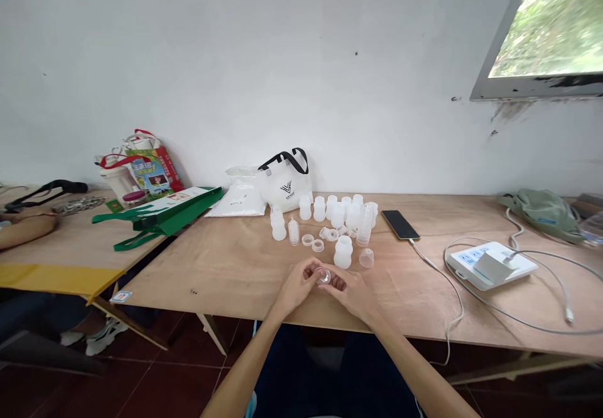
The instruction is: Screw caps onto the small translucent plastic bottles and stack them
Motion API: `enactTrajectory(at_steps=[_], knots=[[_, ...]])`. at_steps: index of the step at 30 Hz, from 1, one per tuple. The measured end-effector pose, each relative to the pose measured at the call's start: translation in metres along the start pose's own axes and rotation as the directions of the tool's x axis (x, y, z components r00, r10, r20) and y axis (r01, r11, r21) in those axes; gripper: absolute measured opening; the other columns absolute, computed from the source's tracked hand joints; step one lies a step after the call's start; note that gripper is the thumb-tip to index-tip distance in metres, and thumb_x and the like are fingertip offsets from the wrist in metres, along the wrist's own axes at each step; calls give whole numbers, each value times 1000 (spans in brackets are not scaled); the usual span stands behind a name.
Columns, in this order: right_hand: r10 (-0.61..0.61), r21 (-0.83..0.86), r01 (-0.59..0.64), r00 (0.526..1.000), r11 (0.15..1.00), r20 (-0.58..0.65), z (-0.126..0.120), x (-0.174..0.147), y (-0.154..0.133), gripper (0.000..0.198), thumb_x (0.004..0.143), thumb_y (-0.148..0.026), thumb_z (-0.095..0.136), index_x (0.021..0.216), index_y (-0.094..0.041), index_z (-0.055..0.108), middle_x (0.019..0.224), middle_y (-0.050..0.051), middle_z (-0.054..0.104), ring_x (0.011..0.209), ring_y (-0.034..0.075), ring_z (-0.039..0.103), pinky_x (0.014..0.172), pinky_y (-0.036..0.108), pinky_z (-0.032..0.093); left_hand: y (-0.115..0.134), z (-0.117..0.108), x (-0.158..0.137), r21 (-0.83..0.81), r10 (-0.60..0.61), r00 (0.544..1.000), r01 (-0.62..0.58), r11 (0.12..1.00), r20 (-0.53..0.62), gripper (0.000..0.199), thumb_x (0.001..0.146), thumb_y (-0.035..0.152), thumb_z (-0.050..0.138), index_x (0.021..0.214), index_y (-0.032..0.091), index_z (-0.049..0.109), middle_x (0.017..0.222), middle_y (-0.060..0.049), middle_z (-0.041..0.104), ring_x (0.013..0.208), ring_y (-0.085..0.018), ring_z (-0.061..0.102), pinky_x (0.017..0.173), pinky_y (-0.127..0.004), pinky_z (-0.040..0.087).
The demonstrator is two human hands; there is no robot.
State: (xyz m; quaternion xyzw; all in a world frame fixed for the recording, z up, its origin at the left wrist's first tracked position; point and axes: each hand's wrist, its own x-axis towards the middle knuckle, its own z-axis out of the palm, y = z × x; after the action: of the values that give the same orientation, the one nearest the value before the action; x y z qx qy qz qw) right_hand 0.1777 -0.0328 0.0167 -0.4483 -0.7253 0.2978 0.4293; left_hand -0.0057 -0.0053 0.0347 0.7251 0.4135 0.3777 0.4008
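Both my hands meet near the table's front edge, around a small clear round plastic piece. The fingers of my left hand pinch its left side, while my right hand grips it from the right. Just beyond them stands a white, waisted plastic bottle, with a clear dome cap to its right. Several translucent rings lie farther off, including one ring left of the bottle. A ribbed clear bottle with a narrow tip and a taller ribbed clear sleeve stand behind.
More white bottles cluster at the back, beside a white bag with black handles and a plastic pack. A phone trails its cable at right, near a white power strip. Another person's arm rests at far left.
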Motion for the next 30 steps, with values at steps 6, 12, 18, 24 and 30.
enactTrajectory(at_steps=[6,12,18,24,30], knots=[[24,7,-24,998,1000,-57,0,2,-1,39,87,-43,70,123,-29,68,82,-2,74,63,15,64,66,29,55,8,5,-6,-47,-28,997,31,998,71,38,101,54,45,106,21,62,93,-3,67,80,-17,59,67,-25,46],[22,-30,-23,999,999,-31,0,-2,-1,32,88,-42,68,116,-26,66,79,-1,73,66,17,66,66,30,54,9,8,-5,-27,8,998,-6,1000,57,35,101,50,44,99,20,61,86,-2,65,75,-16,59,67,-25,46],[38,102,-34,999,994,-35,1,-1,-3,32,89,-46,67,115,-27,62,91,2,76,72,19,70,66,31,55,17,11,-6,-37,-2,999,0,999,-52,29,98,47,50,103,21,63,95,-3,70,83,-18,63,71,-25,48],[81,158,-64,991,985,-103,1,2,-2,35,86,-51,70,105,-26,54,91,4,76,74,22,71,63,33,53,16,10,-5,-158,-65,997,56,986,-51,34,96,52,54,105,20,62,99,-6,73,88,-20,67,64,-24,49],[81,210,-76,997,975,-15,0,1,-11,28,96,-54,54,94,-25,53,84,2,72,67,18,66,51,27,46,19,-3,-5,26,-32,998,33,999,-55,32,96,49,56,99,20,70,90,-3,73,79,-18,66,73,-27,51]])
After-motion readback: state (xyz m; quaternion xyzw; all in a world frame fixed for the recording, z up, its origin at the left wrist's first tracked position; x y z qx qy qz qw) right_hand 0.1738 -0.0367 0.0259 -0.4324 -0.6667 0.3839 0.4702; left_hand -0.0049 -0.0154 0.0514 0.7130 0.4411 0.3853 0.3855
